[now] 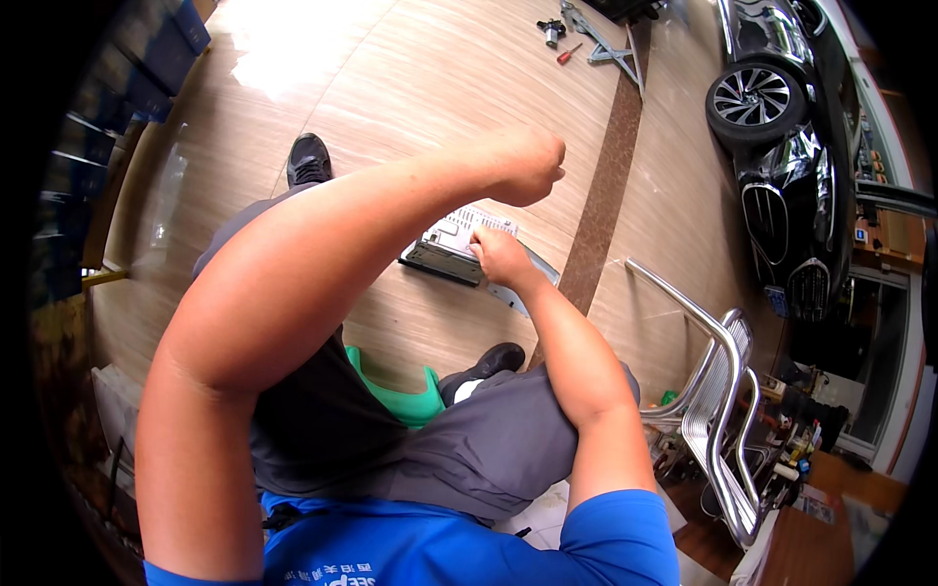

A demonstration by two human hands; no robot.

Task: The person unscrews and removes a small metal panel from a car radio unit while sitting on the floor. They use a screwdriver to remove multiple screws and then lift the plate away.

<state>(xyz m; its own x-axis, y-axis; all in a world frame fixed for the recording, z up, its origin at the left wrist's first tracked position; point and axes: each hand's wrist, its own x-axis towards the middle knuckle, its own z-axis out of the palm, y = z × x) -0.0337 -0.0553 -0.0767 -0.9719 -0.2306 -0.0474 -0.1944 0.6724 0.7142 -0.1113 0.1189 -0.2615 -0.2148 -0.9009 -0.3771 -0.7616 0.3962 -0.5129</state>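
Note:
On the floor between my feet sits a box-shaped electronic unit point(451, 235) with a perforated silver metal case and a dark front side. My right hand point(504, 258) is closed at its near right part, finger and thumb against the metal top. A flat grey metal plate point(510, 300) lies beside the unit, partly under my right wrist. My left hand point(533, 170) is a closed fist held above and beyond the unit, apart from it. What that fist holds, if anything, is hidden. My left forearm covers some of the floor behind the unit.
Beneath me shows a green plastic stool point(410, 402). Farther off lie a red-handled screwdriver point(570, 54), a scissor-shaped metal bracket point(608, 49) and a small dark part point(551, 33). A black car point(782, 176) and a chrome-framed chair point(718, 420) stand right; blue bins point(147, 59) line the left.

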